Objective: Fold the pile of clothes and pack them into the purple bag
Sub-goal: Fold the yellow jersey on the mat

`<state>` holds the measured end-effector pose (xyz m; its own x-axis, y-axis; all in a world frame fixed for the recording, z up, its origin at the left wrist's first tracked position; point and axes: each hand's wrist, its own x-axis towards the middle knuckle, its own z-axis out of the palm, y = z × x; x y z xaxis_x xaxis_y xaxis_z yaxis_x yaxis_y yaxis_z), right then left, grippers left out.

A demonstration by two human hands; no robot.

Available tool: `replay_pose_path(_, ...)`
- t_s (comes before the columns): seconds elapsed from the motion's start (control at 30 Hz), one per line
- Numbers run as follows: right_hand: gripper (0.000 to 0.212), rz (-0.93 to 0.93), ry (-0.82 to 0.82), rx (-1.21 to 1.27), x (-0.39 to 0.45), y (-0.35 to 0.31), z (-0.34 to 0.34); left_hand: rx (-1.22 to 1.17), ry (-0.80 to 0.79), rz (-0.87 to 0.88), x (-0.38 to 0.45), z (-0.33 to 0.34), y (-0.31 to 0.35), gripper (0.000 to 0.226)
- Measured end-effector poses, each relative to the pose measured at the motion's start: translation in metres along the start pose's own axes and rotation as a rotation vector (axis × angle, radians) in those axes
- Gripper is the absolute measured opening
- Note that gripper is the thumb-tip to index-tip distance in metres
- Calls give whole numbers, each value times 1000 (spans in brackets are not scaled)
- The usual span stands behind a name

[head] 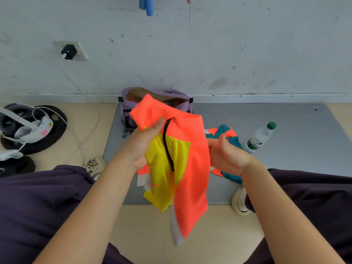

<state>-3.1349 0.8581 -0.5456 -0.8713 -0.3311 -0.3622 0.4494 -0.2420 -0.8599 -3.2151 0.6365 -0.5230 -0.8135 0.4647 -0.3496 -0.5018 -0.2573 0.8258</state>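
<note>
Grey mat [266, 141] on the floor is the landmark. Purple bag [127, 109] sits unzipped at the mat's far edge by the wall. Orange-yellow top [192, 168] hangs above the mat, left hand [146, 143] gripping its upper part, right hand [226, 155] pinching its edge. Teal-orange clothes [222, 133] lie on the mat, water bottle [261, 137] beside them.

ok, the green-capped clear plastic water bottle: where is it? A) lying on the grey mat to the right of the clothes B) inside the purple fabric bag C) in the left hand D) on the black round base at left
A: the green-capped clear plastic water bottle lies on the grey mat, right of the teal and orange clothes.
</note>
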Motion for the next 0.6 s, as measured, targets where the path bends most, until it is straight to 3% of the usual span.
replay_pose_path(0.07, 58, -15, 2, -57, 4, 6, 3, -1, 43, 17, 0, -2, 4, 61)
replay_pose_path(0.13, 36, -3, 34, -55, 6, 5, 3, -3, 48, 24, -1, -4, 3, 54)
replay_pose_path(0.23, 44, -12, 112, 94, 3, 2, 0, 0, -41, -19, -4, -8, 1, 51)
replay_pose_path(0.37, 44, 12, 123, 231, 0, 1, 3, 57, -150, -60, -7, -10, -1, 66)
replay_pose_path(0.47, 34, -32, 145, 96, 3, -3, 6, 142, -98, -28, -4, -12, -2, 42)
replay_pose_path(0.6, 26, -257, 421, -115, 3, -19, -11, 343, 99, 4, 0, -21, 1, 37)
